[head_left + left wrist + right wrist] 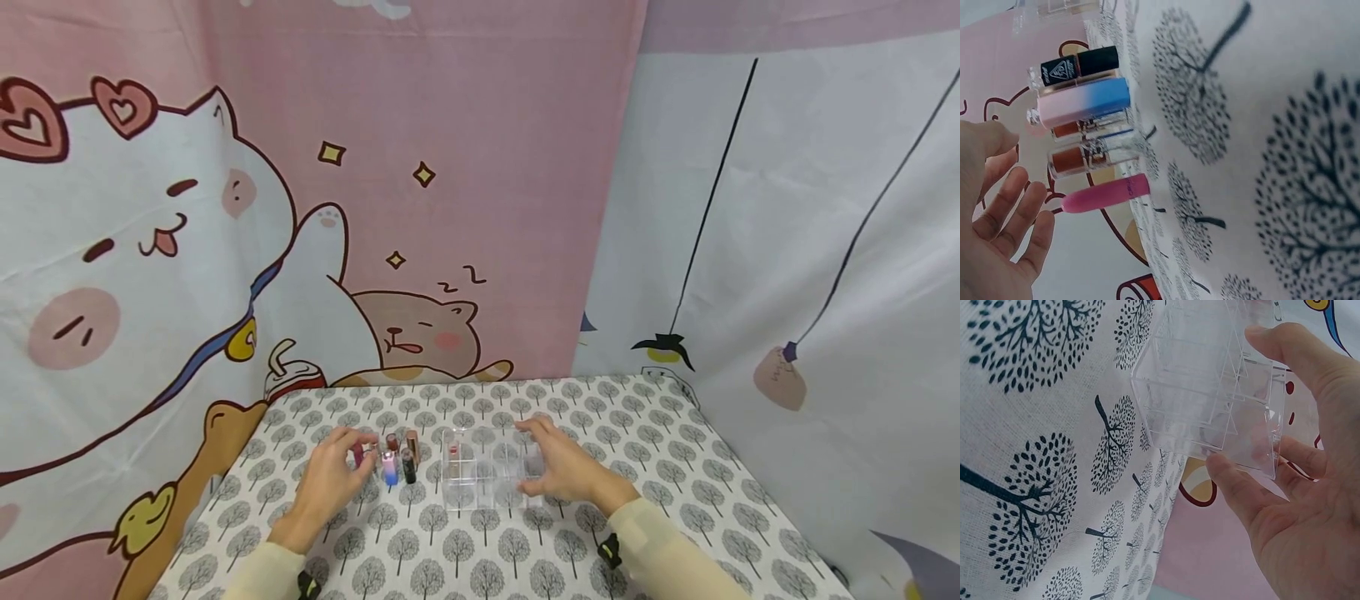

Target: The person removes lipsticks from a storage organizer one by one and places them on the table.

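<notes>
Several upright lipsticks stand in a cluster left of the organizer. My left hand (333,467) hovers beside them, fingers loosely bent and holding nothing. Among them are a pink tube (1107,194), a clear tube with a brown-red top (1072,160), a pink-to-blue lipstick (1085,100) and a black one (1094,61). A rose-gold tube (412,447) stands at the back. My right hand (562,467) grips the right end of a clear divided organizer (1179,381), thumb and fingers at opposite sides. One red-topped lipstick (453,454) sits in a left compartment of it.
A white cloth with grey tree prints (457,546) covers the table. Behind it hangs a pink cartoon curtain (487,125); a pale curtain (825,208) borders the right side.
</notes>
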`<state>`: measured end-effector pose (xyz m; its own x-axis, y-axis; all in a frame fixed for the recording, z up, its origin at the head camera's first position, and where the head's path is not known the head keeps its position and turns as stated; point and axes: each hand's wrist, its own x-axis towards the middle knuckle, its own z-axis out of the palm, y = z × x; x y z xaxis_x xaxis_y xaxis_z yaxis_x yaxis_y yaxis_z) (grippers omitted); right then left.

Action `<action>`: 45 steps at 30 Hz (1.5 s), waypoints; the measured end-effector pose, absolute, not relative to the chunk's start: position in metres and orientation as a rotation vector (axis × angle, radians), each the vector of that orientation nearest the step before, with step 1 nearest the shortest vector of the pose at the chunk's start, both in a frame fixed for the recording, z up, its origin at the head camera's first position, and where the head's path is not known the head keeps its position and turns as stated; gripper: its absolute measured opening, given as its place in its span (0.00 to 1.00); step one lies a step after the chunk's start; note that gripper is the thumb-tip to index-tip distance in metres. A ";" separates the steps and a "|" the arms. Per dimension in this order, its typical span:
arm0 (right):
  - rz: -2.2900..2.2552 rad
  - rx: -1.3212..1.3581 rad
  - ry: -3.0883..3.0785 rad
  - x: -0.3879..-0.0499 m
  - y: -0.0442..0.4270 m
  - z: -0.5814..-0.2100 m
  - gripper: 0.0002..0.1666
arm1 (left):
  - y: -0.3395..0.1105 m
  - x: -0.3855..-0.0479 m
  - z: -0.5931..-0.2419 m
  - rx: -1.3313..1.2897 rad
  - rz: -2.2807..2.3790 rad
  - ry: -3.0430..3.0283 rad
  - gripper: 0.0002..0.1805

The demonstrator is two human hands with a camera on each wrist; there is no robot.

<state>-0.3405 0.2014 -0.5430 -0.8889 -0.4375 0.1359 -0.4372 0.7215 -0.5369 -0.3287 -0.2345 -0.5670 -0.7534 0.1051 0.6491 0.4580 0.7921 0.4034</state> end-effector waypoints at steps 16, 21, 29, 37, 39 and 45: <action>-0.924 -0.761 2.909 -0.339 0.202 -0.543 0.66 | -0.213 -0.326 -0.553 -0.577 -0.774 -2.220 0.18; -0.933 -0.751 2.902 -0.339 0.202 -0.545 0.66 | -0.207 -0.324 -0.551 -0.601 -0.809 -2.233 0.20; -0.920 -0.760 2.913 -0.340 0.202 -0.545 0.66 | -0.197 -0.326 -0.549 -0.668 -0.726 -2.188 0.21; -0.928 -0.745 2.905 -0.339 0.202 -0.545 0.66 | -0.186 -0.328 -0.543 -0.730 -0.736 -2.218 0.22; -0.927 -0.746 2.908 -0.339 0.202 -0.545 0.66 | -0.182 -0.328 -0.542 -0.735 -0.738 -2.238 0.21; -0.919 -0.771 2.914 -0.339 0.202 -0.544 0.66 | -0.170 -0.327 -0.539 -0.710 -0.718 -2.314 0.22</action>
